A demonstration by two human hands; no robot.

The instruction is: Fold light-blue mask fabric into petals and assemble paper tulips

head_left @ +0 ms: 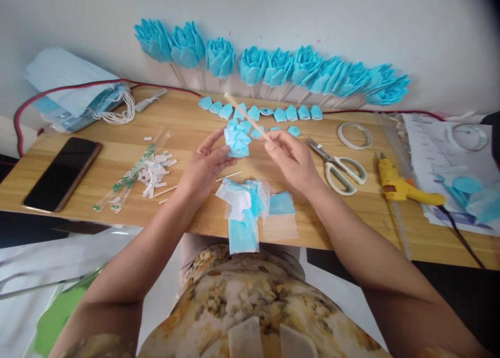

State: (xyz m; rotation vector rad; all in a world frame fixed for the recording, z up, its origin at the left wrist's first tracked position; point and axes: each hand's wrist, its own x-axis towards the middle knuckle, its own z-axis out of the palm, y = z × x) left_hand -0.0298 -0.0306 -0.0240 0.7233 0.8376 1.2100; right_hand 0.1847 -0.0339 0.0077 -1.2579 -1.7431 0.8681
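Note:
My left hand [205, 163] pinches a small cluster of folded light-blue petals [237, 139] between thumb and fingers. In my right hand [292, 157] is a thin wooden stick [246, 116], slanting up and to the left past the petals. Whether stick and petals touch, I cannot tell. Just beyond, folded blue petals [291, 113] lie in a row on the wooden table [187, 124]. Below my hands, blue and white fabric pieces [244, 233] hang partly over the front edge. More thin sticks [166, 191] lie beside my left wrist.
Several finished blue flowers [221, 59] lean on the wall. Scissors [339, 168], a tape roll [354, 135] and a yellow glue gun [406, 186] lie right. A phone [62, 173], paper scraps [154, 173] and bagged face masks [74, 87] lie left.

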